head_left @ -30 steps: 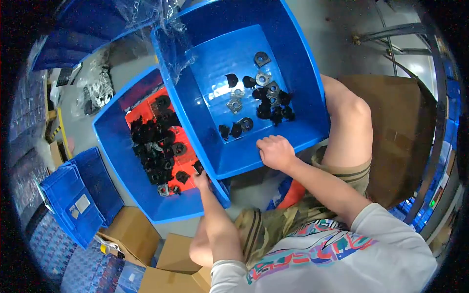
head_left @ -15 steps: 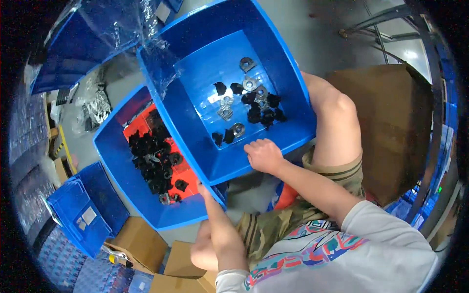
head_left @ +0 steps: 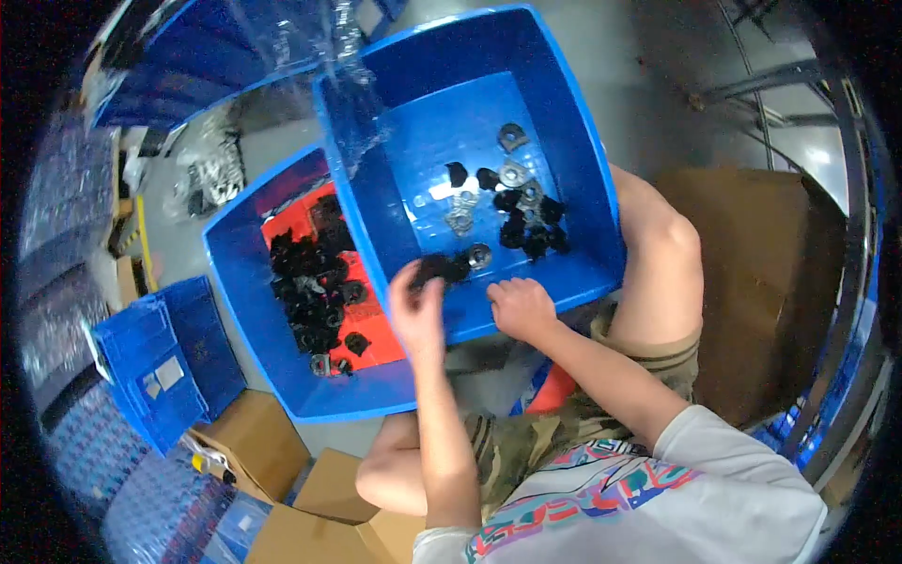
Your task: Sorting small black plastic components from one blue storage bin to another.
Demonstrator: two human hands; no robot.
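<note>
A large blue bin (head_left: pixel 583 160) sits tilted in front of me, holding several black and silver metal parts (head_left: pixel 512 211) on its floor. My right hand (head_left: pixel 520 305) grips the bin's near rim. My left hand (head_left: pixel 418 305) is raised over the near edge of that bin, its fingers curled around a black part (head_left: pixel 440 269). To the left, a second blue bin (head_left: pixel 235 291) has an orange liner and a pile of several black parts (head_left: pixel 310 282).
A small blue crate (head_left: pixel 155 362) stands at the left. Cardboard boxes (head_left: pixel 282 479) lie at the lower left, and a large brown box (head_left: pixel 761 282) at the right. Clear plastic wrap (head_left: pixel 329 38) hangs over the bins' far edges. My bare knees are under the bin.
My left hand has come up from the left bin's front corner into the tilted bin and closed around a black part. My right hand stays on the rim.
</note>
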